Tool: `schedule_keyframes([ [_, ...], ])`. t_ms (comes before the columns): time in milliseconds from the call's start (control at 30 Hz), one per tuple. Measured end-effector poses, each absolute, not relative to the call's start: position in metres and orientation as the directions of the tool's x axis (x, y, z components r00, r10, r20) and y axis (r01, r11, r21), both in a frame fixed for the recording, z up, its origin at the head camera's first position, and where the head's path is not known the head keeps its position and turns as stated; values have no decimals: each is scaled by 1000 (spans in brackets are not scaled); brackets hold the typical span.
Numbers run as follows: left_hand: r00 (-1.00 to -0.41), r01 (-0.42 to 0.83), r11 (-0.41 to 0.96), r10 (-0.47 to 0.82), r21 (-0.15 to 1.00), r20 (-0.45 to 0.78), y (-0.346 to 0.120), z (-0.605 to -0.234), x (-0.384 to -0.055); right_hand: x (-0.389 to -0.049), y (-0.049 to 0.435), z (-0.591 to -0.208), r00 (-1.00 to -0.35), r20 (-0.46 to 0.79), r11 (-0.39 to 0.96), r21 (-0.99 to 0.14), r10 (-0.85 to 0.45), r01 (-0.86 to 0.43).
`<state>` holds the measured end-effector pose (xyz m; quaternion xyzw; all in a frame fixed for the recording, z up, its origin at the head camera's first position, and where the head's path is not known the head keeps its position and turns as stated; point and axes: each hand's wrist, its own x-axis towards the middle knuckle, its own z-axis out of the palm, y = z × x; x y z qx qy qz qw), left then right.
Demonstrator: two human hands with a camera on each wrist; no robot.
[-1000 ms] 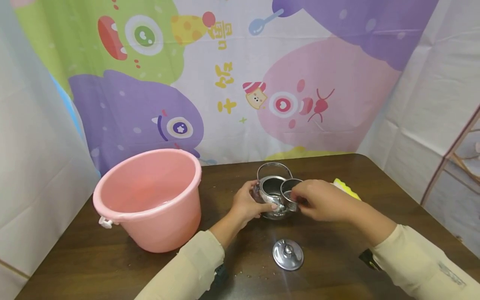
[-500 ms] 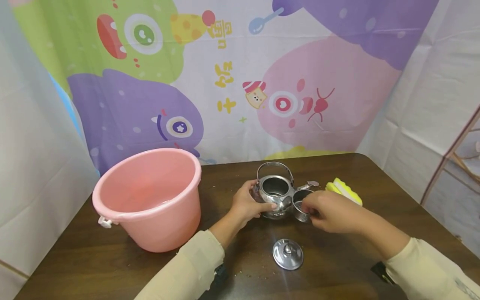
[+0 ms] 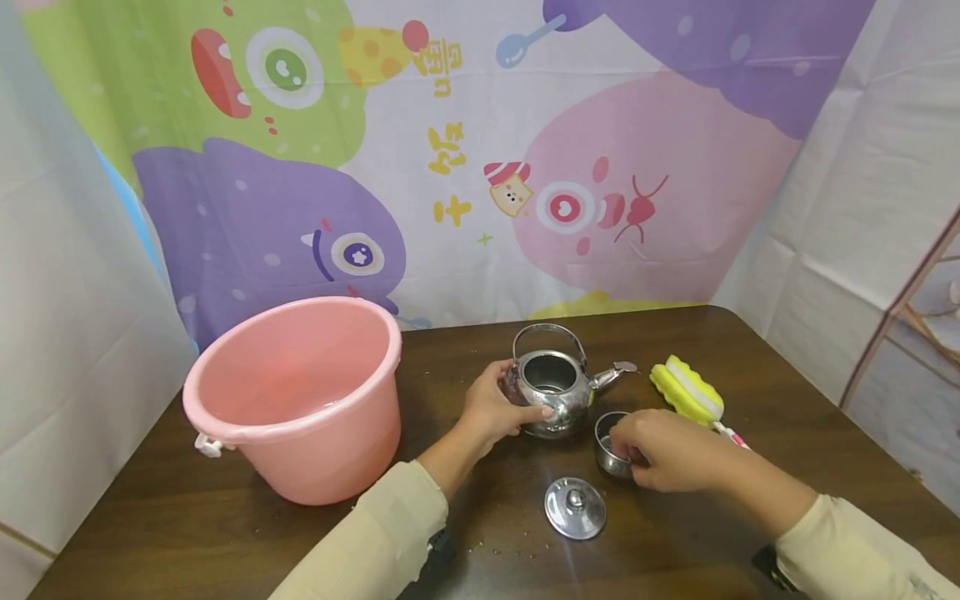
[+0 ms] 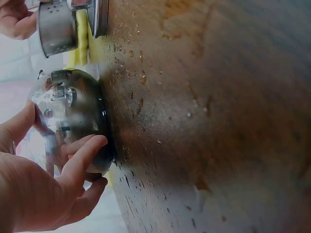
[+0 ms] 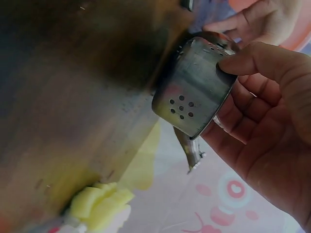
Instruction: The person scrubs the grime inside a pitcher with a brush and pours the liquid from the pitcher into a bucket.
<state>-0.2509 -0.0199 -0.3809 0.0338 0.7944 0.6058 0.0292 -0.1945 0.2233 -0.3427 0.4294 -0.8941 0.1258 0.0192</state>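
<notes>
The silver metal teapot [image 3: 567, 407] stands without its lid on the table, its arched handle upright and its spout toward the right. My left hand [image 3: 487, 407] grips its left side, thumb across the front; in the left wrist view the fingers [image 4: 80, 158] curl along the lower body. A small metal tea strainer [image 3: 611, 461] with round holes is pinched at its rim by my right hand [image 3: 671, 450], thumb against the wall [image 5: 206, 82] in the right wrist view. It is to the right of the teapot; whether it touches the table I cannot tell. The lid [image 3: 575, 510] lies knob up, nearer me.
A large pink bucket [image 3: 322, 467] stands at the left. Right of the spout lies a yellow and white sponge brush [image 3: 686, 392] with its handle toward me. Water drops [image 4: 141, 77] dot the dark wooden table [image 3: 480, 492]. A printed cloth [image 3: 465, 275] hangs behind.
My right hand has brought the strainer from beside the teapot's mouth to the right, down and toward me. The spout and brush now show fully. The left hand and teapot have stayed put.
</notes>
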Motion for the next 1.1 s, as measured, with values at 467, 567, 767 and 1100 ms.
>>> schedule_keyframes([
  [467,-996,16,259,90,966,-8,-21,-383,-252,-194,225,-361,-641,74,612,-232,-764,-756],
  [567,-996,18,259,91,966,-5,-22,-383,-251,-194,226,-360,-639,81,611,-223,-765,-760],
  [767,-996,20,262,92,965,-5,-22,-383,-251,-192,232,-355,-651,123,621,-211,-749,-755],
  [1100,-996,22,258,89,966,-1,-20,-382,-252,-191,256,-347,-612,288,609,-113,-736,-785],
])
